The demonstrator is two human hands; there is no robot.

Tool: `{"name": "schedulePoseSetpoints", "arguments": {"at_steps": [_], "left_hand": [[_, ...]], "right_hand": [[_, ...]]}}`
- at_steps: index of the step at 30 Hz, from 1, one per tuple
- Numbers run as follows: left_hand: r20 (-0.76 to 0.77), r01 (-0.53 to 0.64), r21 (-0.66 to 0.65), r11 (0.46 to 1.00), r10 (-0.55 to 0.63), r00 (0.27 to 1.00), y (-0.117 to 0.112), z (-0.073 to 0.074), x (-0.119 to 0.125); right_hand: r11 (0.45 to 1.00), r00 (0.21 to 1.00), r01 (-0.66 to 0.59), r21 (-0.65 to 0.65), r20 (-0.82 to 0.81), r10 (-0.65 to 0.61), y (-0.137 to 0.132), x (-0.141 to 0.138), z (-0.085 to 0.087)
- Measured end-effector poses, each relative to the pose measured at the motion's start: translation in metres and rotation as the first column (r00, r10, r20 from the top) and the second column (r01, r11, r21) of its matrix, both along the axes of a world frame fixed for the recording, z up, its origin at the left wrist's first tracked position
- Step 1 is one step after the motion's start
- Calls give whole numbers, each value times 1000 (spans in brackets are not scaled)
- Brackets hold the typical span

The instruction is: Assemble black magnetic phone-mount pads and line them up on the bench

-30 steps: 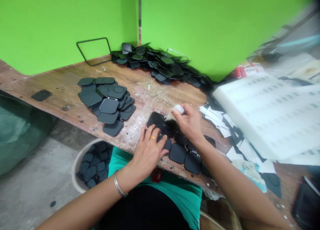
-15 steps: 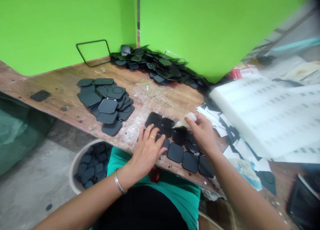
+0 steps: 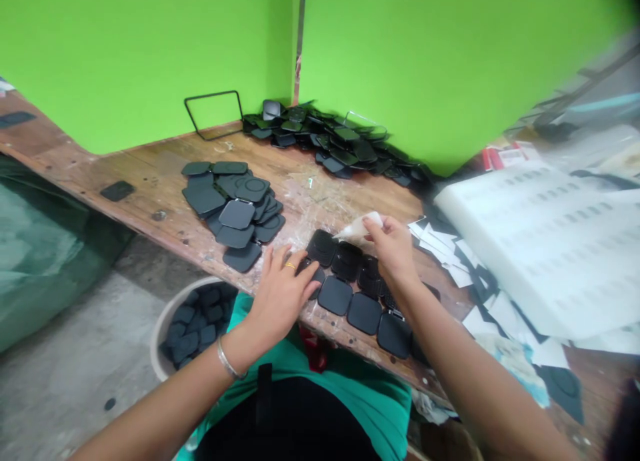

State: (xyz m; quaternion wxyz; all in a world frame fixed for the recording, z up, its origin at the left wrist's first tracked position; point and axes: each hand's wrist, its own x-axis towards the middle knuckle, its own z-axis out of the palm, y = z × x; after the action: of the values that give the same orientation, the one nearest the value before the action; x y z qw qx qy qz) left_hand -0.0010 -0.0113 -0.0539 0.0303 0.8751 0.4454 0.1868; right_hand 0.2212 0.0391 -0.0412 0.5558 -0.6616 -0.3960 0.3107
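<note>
My right hand [image 3: 396,247] grips a small white glue bottle [image 3: 361,226]. Its thin nozzle points left and down, close over the glossy black square piece [image 3: 323,247] at the left end of the back row. Beside it lies another open black piece [image 3: 347,261], and matte black square lids [image 3: 335,295] form the front row. With fingers spread, my left hand [image 3: 283,284] rests at the near left end; its fingertips touch the leftmost front lid [image 3: 314,286], which they partly cover. My right forearm hides the rows' right end.
A fanned pile of black pieces [image 3: 237,214] lies left on the wooden table [image 3: 170,174]. More black pieces [image 3: 325,137] are heaped along the green partition [image 3: 400,61]. A white foam block [image 3: 545,247] and white paper scraps [image 3: 443,251] sit right. Below stands a bucket [image 3: 159,327] of black pieces.
My right hand has moved left along the back row with the bottle, its nozzle now over the leftmost piece. My left hand has shifted left. The whole view has shifted slightly.
</note>
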Motion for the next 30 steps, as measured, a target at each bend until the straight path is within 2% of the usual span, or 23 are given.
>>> {"name": "schedulePoseSetpoints", "arguments": {"at_steps": [4, 8, 11, 17, 23, 30], "left_hand": [[-50, 2, 16, 1000, -1, 999, -3, -1, -1], [-53, 3, 24, 1000, -2, 999, -5, 0, 0], [-68, 10, 25, 1000, -8, 998, -4, 2, 0], [-68, 12, 11, 1000, -12, 998, -3, 3, 2], [-63, 27, 6, 1000, -26, 998, -1, 1, 3], [-67, 26, 14, 1000, -25, 997, -1, -1, 3]], "right_hand": [[1000, 999, 10, -8, 37, -9, 11, -5, -3], [999, 990, -14, -30, 139, 18, 14, -7, -4], [998, 968, -62, -26, 241, 67, 9, -9, 2], [991, 869, -125, -49, 476, 133, -11, -10, 19], [966, 878, -244, -91, 402, 259, -21, -25, 23], [954, 836, -301, 13, 485, 257, 4, -49, 20]]}}
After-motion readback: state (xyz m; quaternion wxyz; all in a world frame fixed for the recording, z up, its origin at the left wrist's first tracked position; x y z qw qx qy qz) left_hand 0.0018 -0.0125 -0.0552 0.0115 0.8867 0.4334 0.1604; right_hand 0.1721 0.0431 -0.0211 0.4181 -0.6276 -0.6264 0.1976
